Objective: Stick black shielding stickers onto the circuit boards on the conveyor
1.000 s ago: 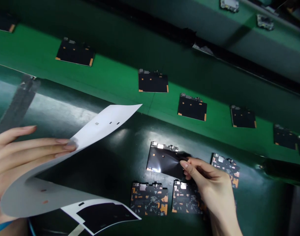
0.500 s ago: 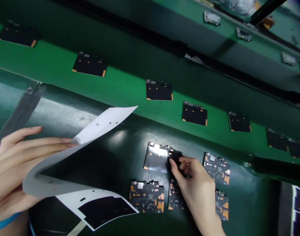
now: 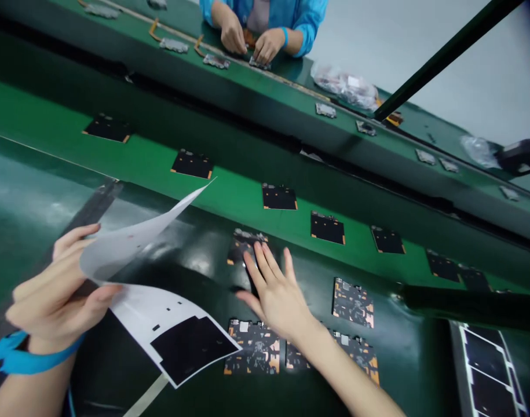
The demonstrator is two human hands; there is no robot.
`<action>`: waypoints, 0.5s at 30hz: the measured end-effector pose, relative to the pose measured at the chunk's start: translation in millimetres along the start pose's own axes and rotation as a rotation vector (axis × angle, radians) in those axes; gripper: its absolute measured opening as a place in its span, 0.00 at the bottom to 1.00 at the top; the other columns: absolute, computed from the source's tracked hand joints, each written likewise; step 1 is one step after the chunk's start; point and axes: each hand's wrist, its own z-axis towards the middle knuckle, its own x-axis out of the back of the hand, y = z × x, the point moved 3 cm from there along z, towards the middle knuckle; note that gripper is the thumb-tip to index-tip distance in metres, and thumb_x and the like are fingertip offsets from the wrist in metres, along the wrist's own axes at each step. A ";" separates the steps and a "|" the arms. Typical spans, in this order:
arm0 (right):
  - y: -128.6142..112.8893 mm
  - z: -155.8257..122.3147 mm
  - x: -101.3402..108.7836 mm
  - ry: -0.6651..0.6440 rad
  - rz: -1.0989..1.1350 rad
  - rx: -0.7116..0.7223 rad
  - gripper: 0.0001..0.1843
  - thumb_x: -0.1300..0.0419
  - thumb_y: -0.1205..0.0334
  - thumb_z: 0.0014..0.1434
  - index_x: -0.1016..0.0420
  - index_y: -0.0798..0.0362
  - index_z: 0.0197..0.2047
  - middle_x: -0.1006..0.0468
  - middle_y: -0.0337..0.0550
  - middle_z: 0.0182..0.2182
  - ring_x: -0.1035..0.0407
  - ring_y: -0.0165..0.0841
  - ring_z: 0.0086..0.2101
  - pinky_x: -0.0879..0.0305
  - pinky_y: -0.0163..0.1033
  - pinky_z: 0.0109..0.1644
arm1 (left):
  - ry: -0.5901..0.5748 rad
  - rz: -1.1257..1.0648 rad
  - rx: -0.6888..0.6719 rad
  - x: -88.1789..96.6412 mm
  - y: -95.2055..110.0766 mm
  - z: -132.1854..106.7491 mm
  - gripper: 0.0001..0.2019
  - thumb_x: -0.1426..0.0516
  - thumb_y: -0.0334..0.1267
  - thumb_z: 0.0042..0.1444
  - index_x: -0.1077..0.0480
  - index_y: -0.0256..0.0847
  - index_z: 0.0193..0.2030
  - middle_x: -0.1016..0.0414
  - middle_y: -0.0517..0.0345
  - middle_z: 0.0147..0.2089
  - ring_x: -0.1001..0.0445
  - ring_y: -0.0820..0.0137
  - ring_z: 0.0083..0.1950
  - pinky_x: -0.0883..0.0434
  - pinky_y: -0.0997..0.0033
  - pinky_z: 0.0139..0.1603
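My left hand [image 3: 69, 278] is closed around a curled white backing sheet [image 3: 182, 301] that bears a black rectangular film [image 3: 195, 350]. My right hand [image 3: 276, 292] lies spread, its fingertips over the dark circuit board [image 3: 241, 246] close to the green strip. Those fingers hide the board's right part; its top connectors and an orange corner still show. Nearer me sits another circuit board [image 3: 252, 350] with orange patches. A further board [image 3: 297, 356] is partly covered by my right forearm, and one more [image 3: 354, 302] lies to the right.
Several black-covered boards [image 3: 280, 197] lie along the green strip [image 3: 238, 191] beyond my table. Across a raised divider, a co-worker's hands [image 3: 251, 43] handle small parts. A dark bar [image 3: 464, 304] juts in at right, above more film sheets [image 3: 488, 370].
My right hand has gone from a pinch at the board's right side to lying spread over it. The board has shifted closer to the green strip. The view has tilted up.
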 end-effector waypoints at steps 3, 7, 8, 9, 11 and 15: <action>18.4 66.2 2.3 -0.016 0.032 -0.015 0.36 0.52 0.44 0.70 0.44 0.62 0.70 0.50 0.62 0.69 0.57 0.49 0.69 0.70 0.66 0.70 | -0.033 -0.055 -0.369 -8.1 8.0 3.8 0.16 0.37 0.49 0.55 0.26 0.38 0.25 0.21 0.61 0.32 0.24 0.68 0.33 0.24 0.51 0.53; 34.4 107.0 27.6 0.073 0.055 -0.090 0.30 0.53 0.53 0.72 0.48 0.60 0.71 0.52 0.59 0.70 0.58 0.47 0.69 0.69 0.67 0.69 | -0.065 -0.061 -0.332 -12.8 9.3 9.7 0.08 0.36 0.41 0.56 0.24 0.39 0.36 0.19 0.61 0.40 0.22 0.66 0.40 0.26 0.52 0.56; 32.7 102.8 37.2 0.139 0.098 -0.114 0.29 0.54 0.55 0.72 0.47 0.59 0.71 0.51 0.58 0.70 0.57 0.46 0.69 0.68 0.66 0.69 | -0.067 -0.057 -0.306 -13.3 11.2 10.2 0.07 0.37 0.40 0.57 0.23 0.39 0.38 0.19 0.60 0.42 0.22 0.65 0.41 0.25 0.54 0.55; 28.0 93.5 46.4 0.200 0.179 -0.129 0.28 0.54 0.56 0.72 0.46 0.56 0.70 0.47 0.56 0.70 0.54 0.45 0.69 0.65 0.64 0.70 | -0.074 -0.047 -0.279 -14.3 14.5 10.2 0.07 0.37 0.39 0.58 0.23 0.39 0.40 0.20 0.59 0.44 0.22 0.65 0.42 0.24 0.58 0.53; 10.8 65.6 61.1 0.257 0.442 -0.131 0.27 0.48 0.53 0.69 0.40 0.50 0.68 0.35 0.51 0.65 0.43 0.44 0.64 0.53 0.58 0.69 | -0.086 -0.022 -0.215 -18.6 25.2 10.4 0.07 0.40 0.36 0.60 0.24 0.38 0.44 0.21 0.56 0.49 0.22 0.65 0.44 0.23 0.64 0.47; -35.7 14.1 69.4 -0.022 0.946 -0.100 0.22 0.36 0.52 0.58 0.28 0.49 0.54 0.18 0.43 0.43 0.24 0.39 0.42 0.28 0.44 0.47 | -0.133 -0.029 -0.090 -38.0 59.0 14.5 0.14 0.42 0.39 0.62 0.27 0.40 0.53 0.24 0.53 0.55 0.24 0.61 0.53 0.25 0.64 0.54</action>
